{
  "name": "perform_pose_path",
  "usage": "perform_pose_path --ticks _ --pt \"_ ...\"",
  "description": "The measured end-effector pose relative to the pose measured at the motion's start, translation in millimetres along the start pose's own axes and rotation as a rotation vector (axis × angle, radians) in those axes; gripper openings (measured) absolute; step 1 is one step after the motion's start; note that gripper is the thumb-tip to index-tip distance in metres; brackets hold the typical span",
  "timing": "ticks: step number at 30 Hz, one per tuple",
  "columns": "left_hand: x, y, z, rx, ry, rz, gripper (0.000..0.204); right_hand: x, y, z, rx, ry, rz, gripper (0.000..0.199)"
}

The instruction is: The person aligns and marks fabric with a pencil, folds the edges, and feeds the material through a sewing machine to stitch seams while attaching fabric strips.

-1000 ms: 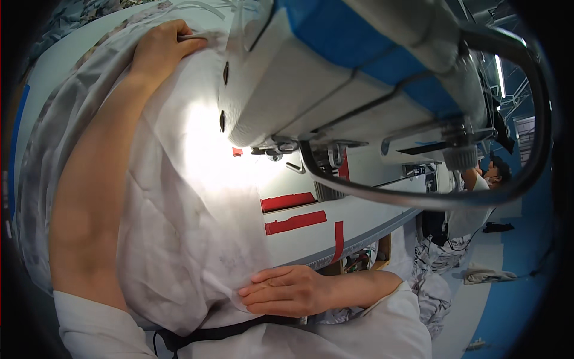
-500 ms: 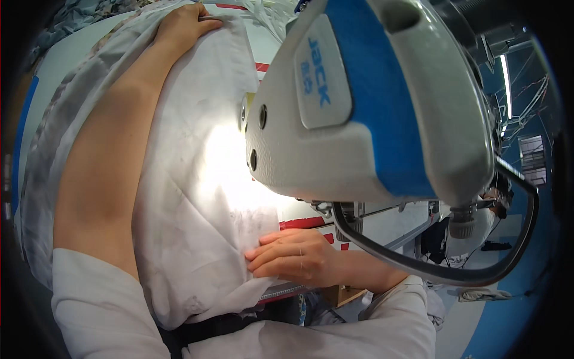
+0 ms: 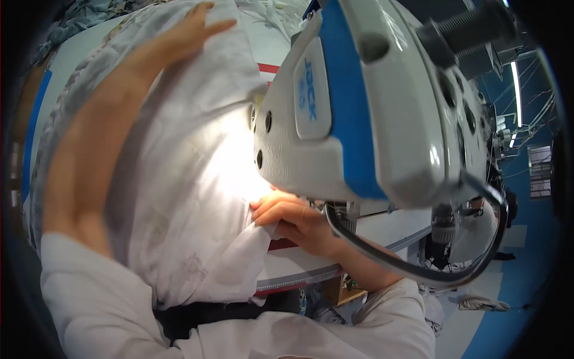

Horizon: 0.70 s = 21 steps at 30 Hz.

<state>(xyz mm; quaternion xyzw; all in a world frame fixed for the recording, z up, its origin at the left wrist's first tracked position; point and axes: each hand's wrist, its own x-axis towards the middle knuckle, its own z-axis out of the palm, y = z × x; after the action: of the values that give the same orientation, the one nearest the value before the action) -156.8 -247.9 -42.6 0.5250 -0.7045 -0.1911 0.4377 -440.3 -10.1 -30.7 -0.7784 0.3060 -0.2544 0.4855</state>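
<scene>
A wide piece of white fabric (image 3: pixel 179 197) with faint patterned patches lies over the table, brightly lit beside the sewing machine head (image 3: pixel 311 137). At the far end my left hand (image 3: pixel 191 35) is over the fabric, slightly blurred, with thumb and fingers spread; whether it touches the cloth I cannot tell. Close to the lower side of the machine head, my right hand (image 3: pixel 299 222) grips the fabric's right edge, its fingers bent over the cloth. The needle area is hidden behind the white and blue machine housing.
A grey cable (image 3: pixel 418 269) loops from the machine above my right forearm. Crumpled grey-blue cloth (image 3: pixel 89 27) is piled at the far left, and pale strips (image 3: pixel 278 15) lie behind the machine. Along the near table edge runs a measuring tape (image 3: pixel 299 279).
My left hand has lifted its grip and spread its fingers. My right hand has moved farther away with the fabric edge, closer to the machine. The head view has shifted slightly.
</scene>
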Motion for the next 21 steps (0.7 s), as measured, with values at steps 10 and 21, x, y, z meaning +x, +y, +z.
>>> perform_pose_path --ticks 10,21 --pt "-298.2 42.4 -197.7 1.068 -0.178 -0.238 0.045 -1.6 13.9 17.9 -0.197 0.103 -0.048 0.026" --pt "-93.4 -109.6 -172.5 1.067 -0.187 0.020 0.050 -5.4 -104.7 174.7 0.592 -0.238 0.252 0.070"
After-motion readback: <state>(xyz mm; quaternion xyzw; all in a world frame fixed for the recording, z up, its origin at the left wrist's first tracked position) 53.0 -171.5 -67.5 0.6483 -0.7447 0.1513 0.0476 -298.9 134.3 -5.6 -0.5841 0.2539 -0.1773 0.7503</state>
